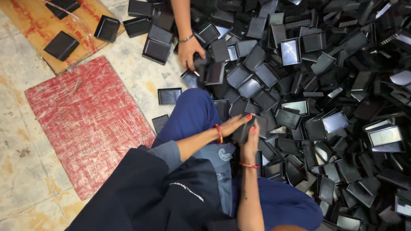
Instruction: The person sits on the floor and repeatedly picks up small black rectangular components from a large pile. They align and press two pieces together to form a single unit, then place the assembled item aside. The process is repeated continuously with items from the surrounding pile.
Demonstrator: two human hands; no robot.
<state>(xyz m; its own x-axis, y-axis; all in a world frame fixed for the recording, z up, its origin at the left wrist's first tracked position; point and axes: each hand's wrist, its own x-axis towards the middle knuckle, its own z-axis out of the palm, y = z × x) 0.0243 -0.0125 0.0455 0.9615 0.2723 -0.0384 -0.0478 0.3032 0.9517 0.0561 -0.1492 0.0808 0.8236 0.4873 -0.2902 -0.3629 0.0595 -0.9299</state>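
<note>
- Hands first: left hand [233,125] and right hand [250,143] both closed on one black tray [243,130], fingers wrapped round its edges, held just above the lap.
- Left on the tray's upper-left side, red band at the wrist; right below it, thumb up along the right edge, red-and-gold bangle [249,165] at the wrist.
- Tray between the two palms, mostly hidden by them; tilt hard to tell.
- Beneath: blue trousers [192,113], knee raised toward the pile.
- Just beyond the hands, right and up: big heap of trays [325,98], black, shallow, rectangular, lying every way, some with shiny insides up.
- Top centre: other person's hand [188,51], bracelet at the wrist, fingers down among trays at the heap's edge.
- Left of the knee: two loose trays flat on the floor [141,77].
- Further left: red board [85,124] on the floor.
- Top left: brown cardboard [38,17] with a few trays on it.
</note>
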